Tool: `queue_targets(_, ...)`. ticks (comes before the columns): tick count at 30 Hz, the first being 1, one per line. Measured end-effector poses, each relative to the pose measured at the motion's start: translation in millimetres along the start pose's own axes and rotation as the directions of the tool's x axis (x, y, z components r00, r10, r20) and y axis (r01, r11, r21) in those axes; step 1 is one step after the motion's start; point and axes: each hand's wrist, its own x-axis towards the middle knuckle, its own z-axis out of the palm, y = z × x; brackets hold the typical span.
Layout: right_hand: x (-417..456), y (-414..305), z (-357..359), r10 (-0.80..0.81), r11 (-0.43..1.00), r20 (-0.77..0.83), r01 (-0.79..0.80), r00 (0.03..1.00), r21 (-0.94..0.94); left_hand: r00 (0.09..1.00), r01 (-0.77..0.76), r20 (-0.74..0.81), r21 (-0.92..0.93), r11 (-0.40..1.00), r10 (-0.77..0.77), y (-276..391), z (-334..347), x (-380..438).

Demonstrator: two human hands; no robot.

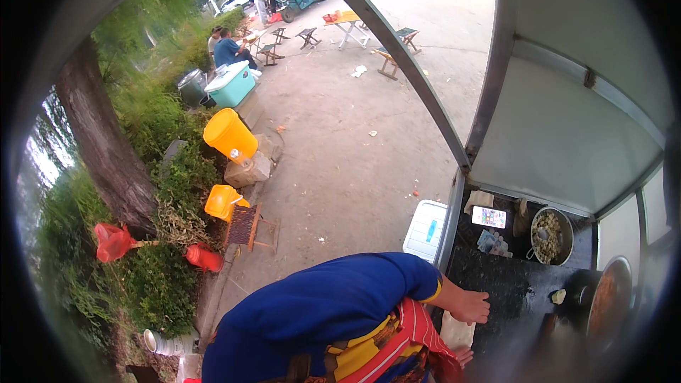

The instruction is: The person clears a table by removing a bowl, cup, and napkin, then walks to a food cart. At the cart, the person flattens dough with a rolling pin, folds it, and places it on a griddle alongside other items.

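Note:
My left hand (471, 306), beyond a blue sleeve, lies at the upper end of a pale flat piece (457, 331) that looks like dough, its fingers spread over the black counter (500, 308). At the lower end of the same piece, part of my right hand (464, 355) shows, fingers apart; the rest of it is hidden by the red striped apron (409, 330). A small pale lump (558, 296) sits farther right on the counter. Near the right edge stands a large round metal pan (609, 298) with reddish-brown contents, partly blurred.
Past the counter's upper part are a metal bowl of chopped food (546, 236), a phone (489, 217), banknotes (492, 243) and cloths. A metal post (484, 74) and panels frame the stall. A white lidded box (425, 230) stands outside; people sit and stand farther off.

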Motion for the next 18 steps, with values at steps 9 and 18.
queue_targets(9,44.3,-1.4,-34.7,0.151,0.947,0.227,-0.207,0.962,0.247,0.978,0.206,0.06,-0.076,0.976,-0.201,-2.4,3.2,18.2)
queue_targets(18,106.2,-9.1,-83.8,-0.065,0.835,0.924,-0.486,0.376,0.256,0.964,0.259,0.046,0.037,0.965,-0.26,5.2,-2.8,13.1)
